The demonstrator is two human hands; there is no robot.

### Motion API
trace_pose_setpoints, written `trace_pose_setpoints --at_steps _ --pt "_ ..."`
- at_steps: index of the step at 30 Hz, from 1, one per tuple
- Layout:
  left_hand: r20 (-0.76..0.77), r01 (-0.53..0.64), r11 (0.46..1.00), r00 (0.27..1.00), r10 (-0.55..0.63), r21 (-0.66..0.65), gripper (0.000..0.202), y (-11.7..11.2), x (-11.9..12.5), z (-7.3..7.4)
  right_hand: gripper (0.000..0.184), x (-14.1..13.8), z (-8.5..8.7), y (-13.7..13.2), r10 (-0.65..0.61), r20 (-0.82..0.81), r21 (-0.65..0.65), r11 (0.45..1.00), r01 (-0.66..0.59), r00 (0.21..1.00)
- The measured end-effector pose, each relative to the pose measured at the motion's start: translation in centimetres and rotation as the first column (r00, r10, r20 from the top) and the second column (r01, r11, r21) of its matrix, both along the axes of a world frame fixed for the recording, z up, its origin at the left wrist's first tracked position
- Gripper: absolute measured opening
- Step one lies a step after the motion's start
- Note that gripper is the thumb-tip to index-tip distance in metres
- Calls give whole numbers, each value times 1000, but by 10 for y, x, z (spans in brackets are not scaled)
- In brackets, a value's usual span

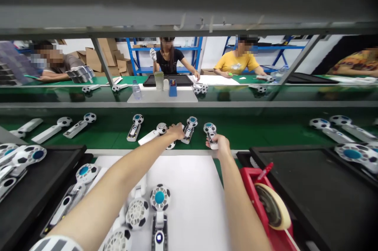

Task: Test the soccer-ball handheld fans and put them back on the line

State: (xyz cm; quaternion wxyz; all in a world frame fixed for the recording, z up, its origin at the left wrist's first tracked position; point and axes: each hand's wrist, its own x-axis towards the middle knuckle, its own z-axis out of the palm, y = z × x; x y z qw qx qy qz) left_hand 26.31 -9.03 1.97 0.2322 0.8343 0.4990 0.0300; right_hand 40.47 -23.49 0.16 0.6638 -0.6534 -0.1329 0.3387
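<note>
My right hand (219,143) is closed round the handle of a handheld fan (210,128) with a football-patterned head and a blue centre, over the far green belt. Further left, my left hand (176,131) reaches across with bent fingers over another football-patterned fan (170,146), mostly hidden beneath it; the hand looks closed on it. Just right of those fingers lies an open-handled fan (188,136), and a white one (149,137) lies to their left. On the white sheet (191,200) nearer me, a fan with a lit display (159,219) lies beside several white grilles (137,213).
A red tape dispenser (248,188) stands right of my right forearm. Black trays (319,188) flank the sheet, with fans piled in the left one. More fans lie along the green belt (265,133). Several people sit at the bench (118,80) opposite, beyond a metal frame.
</note>
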Motion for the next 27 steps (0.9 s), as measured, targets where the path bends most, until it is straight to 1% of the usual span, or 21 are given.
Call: trace_pose_setpoints --at_steps 2,4,6,9,12,14,16,17,19,22,24,27 --pt "-20 -14 1000 1000 14 -10 43 -3 4 -3 26 -3 9 -3 37 -81 -11 999 -38 996" --pt "-9 -7 1000 1000 7 2 44 -8 3 -1 26 -13 22 -2 60 -112 12 998 -59 992" --pt "31 19 999 999 -20 33 45 -15 -1 5 26 -24 38 -3 78 -109 66 995 -71 991" --pt "133 73 989 987 -89 127 47 -29 -14 20 26 -40 63 -10 99 -77 158 984 -86 992" --pt "215 66 970 970 -118 234 51 -42 -40 36 25 -54 85 -25 114 -41 254 962 -100 993" --pt "227 14 965 971 -76 262 53 -48 -65 44 21 -63 96 -35 131 -18 314 942 -119 991" --pt "218 -44 968 976 -11 246 50 -53 -92 51 15 -72 104 -42 155 4 363 920 -146 988" --pt "210 -65 973 978 17 224 47 -56 -105 54 15 -77 108 -45 169 15 383 909 -162 985" --pt "195 -83 986 979 53 147 40 -61 -128 58 25 -87 116 -49 202 29 412 890 -196 979" --pt "171 -66 996 982 75 -54 38 -66 -148 63 34 -101 126 -55 263 35 433 866 -252 964" --pt "155 -52 974 984 88 -222 36 -66 -155 63 35 -109 132 -59 301 40 438 852 -288 953" --pt "191 -33 902 973 127 -430 29 -62 -158 58 37 -118 138 -65 336 52 430 842 -325 940"
